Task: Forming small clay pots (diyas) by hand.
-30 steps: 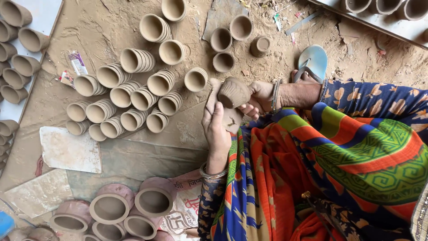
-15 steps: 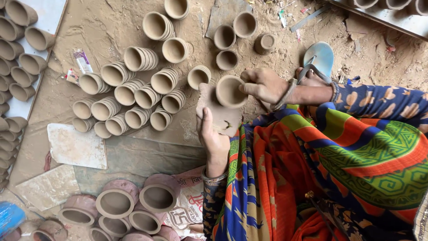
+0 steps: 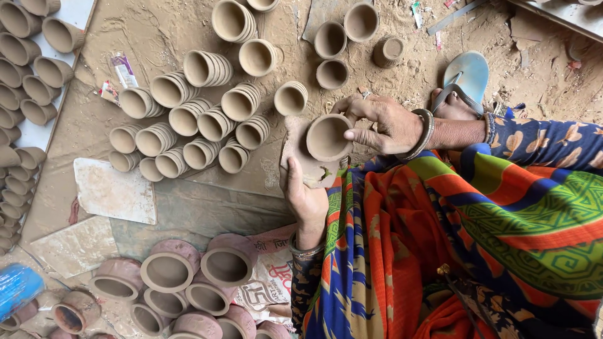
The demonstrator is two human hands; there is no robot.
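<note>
Clay cup [image 3: 328, 137] was what we held in both hands, just above our lap and the bright striped cloth [image 3: 502, 213] of our dress. Our right hand [image 3: 383, 125] was closed on the cup from the side: the fingers curled over its rim and the thumb pressed against its wall, so this grip was pinching the cup firmly. Our left hand [image 3: 304, 194] came from below with the palm turned up and the fingers only half bent; it supported a rough piece of clay [image 3: 301, 160] that lay under the cup. We could not tell whether the cup and this piece were joined or only touching.

The ground [image 3: 157, 37] before us was sandy and brown. On it, near the cup, lay many stacks of small cups [image 3: 207, 119] on their sides, the mouths turned toward us. Some single cups [image 3: 331, 39] stood upright further away. At the left edge more cups [image 3: 31, 63] lay in rows on a pale board [image 3: 78, 12]. Closer to us, larger pinkish pots [image 3: 188, 276] were grouped together, partly on a printed paper [image 3: 276, 270]. Two flat pale slabs [image 3: 116, 191] lay beside them. A blue sandal [image 3: 468, 75] rested on the sand near our right wrist, and a blue object [image 3: 16, 289] showed at the lower left corner.
</note>
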